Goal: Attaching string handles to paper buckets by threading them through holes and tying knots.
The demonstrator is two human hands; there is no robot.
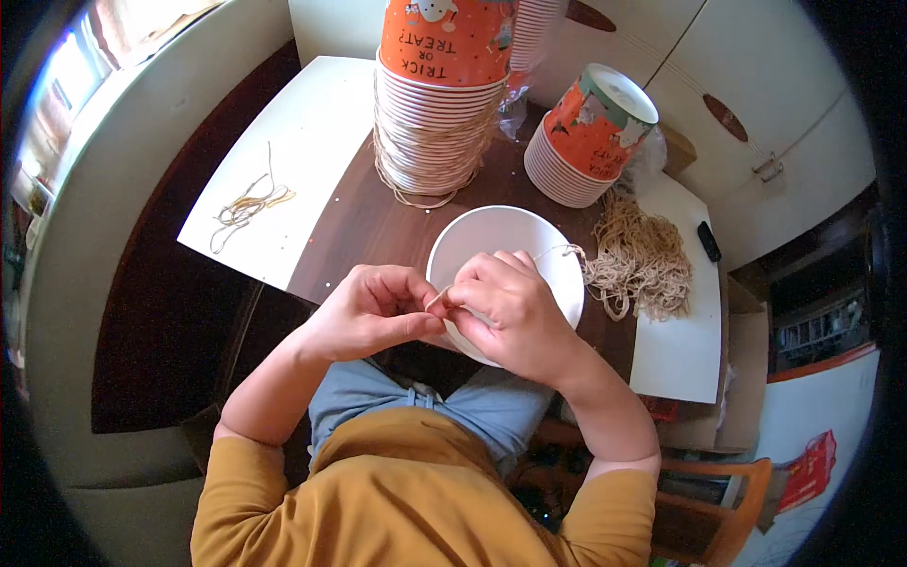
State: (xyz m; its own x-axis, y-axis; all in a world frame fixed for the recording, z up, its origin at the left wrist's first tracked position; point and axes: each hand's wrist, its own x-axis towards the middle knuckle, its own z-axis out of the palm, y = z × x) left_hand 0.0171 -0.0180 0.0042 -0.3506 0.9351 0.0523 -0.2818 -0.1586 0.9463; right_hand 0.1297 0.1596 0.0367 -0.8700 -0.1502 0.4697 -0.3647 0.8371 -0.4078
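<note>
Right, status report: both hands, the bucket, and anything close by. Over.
Left hand and right hand both pinch a string at the white bucket rim. String pile lies right; bucket stacks stand behind.

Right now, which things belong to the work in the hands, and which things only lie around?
In use: left hand, right hand, white paper bucket, thin string.
Lying about: pile of strings, tall bucket stack, short bucket stack, few loose strings, small black object.

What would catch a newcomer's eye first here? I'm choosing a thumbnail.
Both hands, left and right, pinch a thin string at the rim of a white bucket in the centre. Behind it rise two stacks of orange buckets, with a pile of strings to the right.
</note>
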